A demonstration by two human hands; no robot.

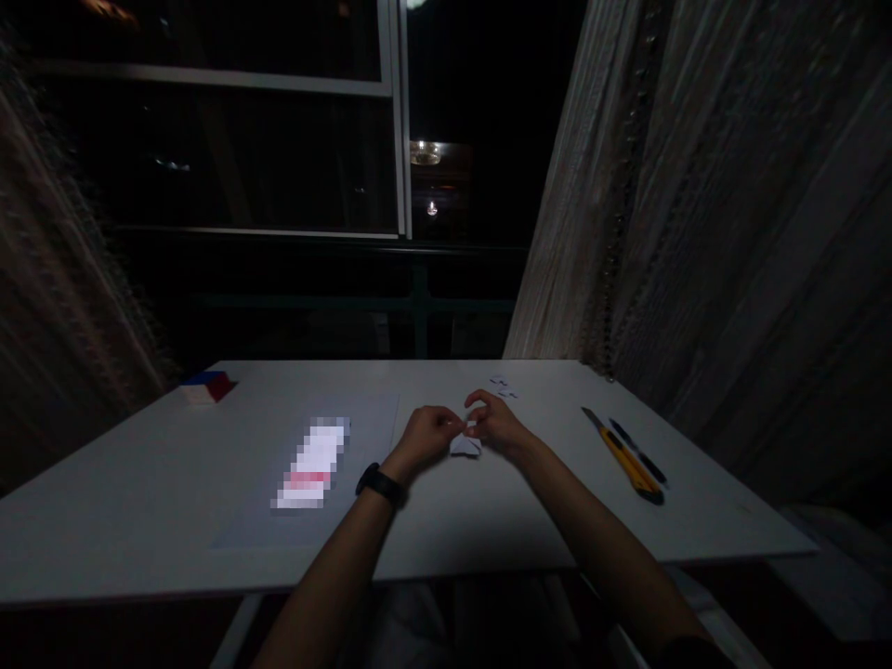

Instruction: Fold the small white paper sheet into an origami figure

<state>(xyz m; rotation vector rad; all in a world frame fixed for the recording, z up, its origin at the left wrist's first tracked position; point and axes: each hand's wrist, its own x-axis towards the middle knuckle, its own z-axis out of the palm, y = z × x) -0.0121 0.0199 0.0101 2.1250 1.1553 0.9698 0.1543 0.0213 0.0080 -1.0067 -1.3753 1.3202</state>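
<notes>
A small folded piece of white paper (465,447) is between my two hands, above the middle of the white table (488,520). My left hand (428,435), with a dark watch (380,483) on its wrist, pinches the paper's left upper part. From the other side my right hand (493,423) has its thumb and a finger closed on the paper, its index finger arched above. The fingertips meet near the paper's top edge and partly hide it. Beyond my right hand lie small white paper pieces (503,386) with dark marks.
A lit phone (311,463), blurred out, lies on a large white sheet (243,525) at left. Farther back sits a red, blue and white block (207,386). A yellow utility knife (625,460) and a dark pen (639,452) lie at right. Curtains (564,204) hang beyond the table.
</notes>
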